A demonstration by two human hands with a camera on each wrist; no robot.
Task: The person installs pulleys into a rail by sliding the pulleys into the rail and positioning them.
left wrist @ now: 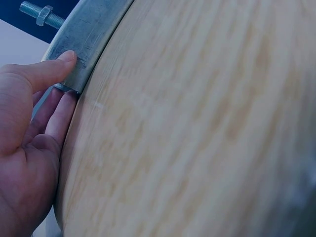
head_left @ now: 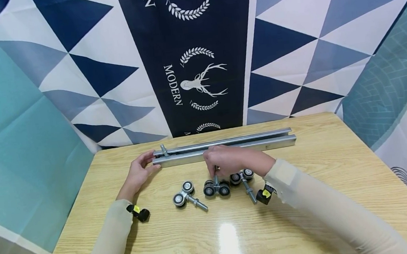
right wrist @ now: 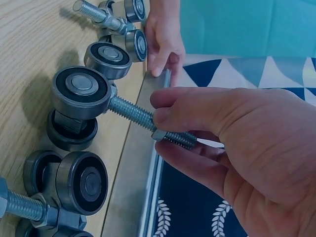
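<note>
A metal channel rail lies across the back of the table. At its left end my left hand grips the rail, thumb on the side face and fingers at the end, as the left wrist view shows. A bolt with a nut stands up from the channel near that end. My right hand pinches the threaded bolt of a roller trolley between thumb and fingers, in front of the rail. Its black wheels are at or near the tabletop; contact is unclear.
One loose roller trolley lies to the left of the held one, and another roller trolley to its right. Both rest on the wooden table. Behind the table hangs a patterned cloth.
</note>
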